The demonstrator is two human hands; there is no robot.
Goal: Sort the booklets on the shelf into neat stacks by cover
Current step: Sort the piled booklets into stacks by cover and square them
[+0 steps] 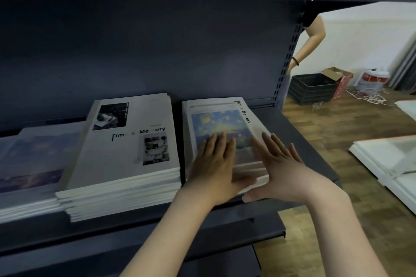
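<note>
While our left hand (pixel 216 159) lies flat with straight fingers on the blue-cover stack (pixel 221 128), our right hand (pixel 279 164) presses open-fingered against its right edge. Just left sits the white-cover stack (pixel 126 153).

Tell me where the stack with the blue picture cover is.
In the head view the blue-cover stack is rightmost on the shelf, beside the white-cover stack, with the left hand flat on it and the right hand against its right side.

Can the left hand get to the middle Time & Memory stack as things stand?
Probably yes. The left hand lies flat on the blue-cover stack right beside the Time & Memory stack, with nothing between them.
</note>
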